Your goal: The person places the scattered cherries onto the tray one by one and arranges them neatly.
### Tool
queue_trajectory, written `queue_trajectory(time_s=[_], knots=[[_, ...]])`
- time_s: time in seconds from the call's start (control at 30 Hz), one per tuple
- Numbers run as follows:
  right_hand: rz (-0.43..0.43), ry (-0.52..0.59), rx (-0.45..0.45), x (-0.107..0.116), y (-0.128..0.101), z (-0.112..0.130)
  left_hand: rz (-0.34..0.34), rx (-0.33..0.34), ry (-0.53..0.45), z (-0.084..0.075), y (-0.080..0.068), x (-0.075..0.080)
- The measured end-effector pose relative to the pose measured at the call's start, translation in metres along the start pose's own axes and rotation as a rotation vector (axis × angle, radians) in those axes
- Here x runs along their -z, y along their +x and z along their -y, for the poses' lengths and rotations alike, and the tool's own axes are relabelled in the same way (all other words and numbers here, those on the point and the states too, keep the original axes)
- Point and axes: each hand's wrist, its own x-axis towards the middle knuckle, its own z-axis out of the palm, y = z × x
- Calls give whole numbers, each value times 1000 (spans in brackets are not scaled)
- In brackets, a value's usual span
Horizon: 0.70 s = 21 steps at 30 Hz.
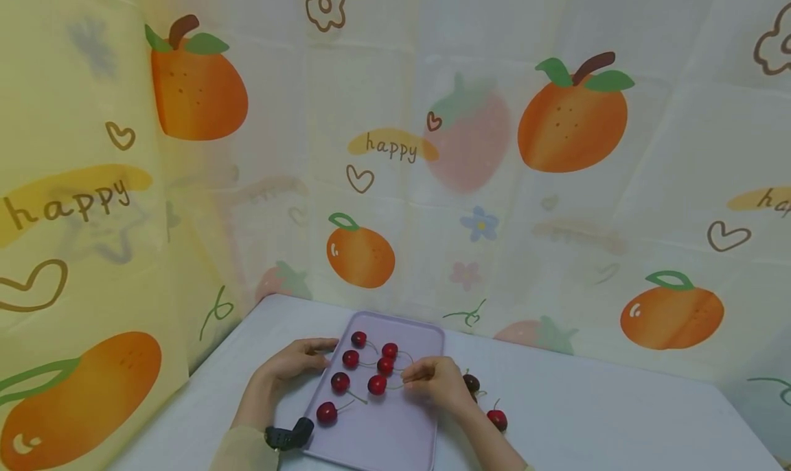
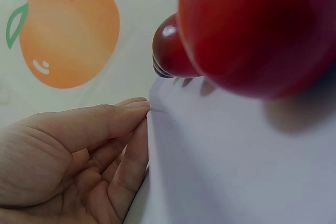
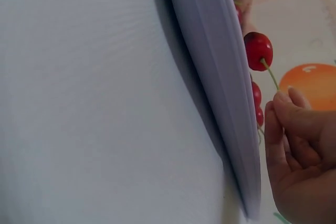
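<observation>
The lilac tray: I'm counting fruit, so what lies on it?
Seven red cherries with stems lie on the tray. The right hand pinches one cherry's stem and covers some tray beneath it, so anything there stays hidden.

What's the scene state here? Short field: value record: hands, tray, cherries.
left hand: fingers straight, touching the left edge of the tray
right hand: pinches the stem of a cherry lying on the tray
tray: lilac, flat on the white table
cherries on tray: seven in the head view
cherries off tray: two on the table, right of the tray; the darker one is partly hidden by the right hand
backdrop: fruit-print cloth with "happy" lettering
</observation>
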Motion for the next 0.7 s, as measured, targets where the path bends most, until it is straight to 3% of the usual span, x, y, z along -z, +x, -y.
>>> queue_trajectory(time_s=[0.4,0.7], knots=[[6,-56,25,-7,0,-6,-21,19,-10,1,-1,0],[7,-27,8,-7,-2,-6,2,17,-1,0,1,0]])
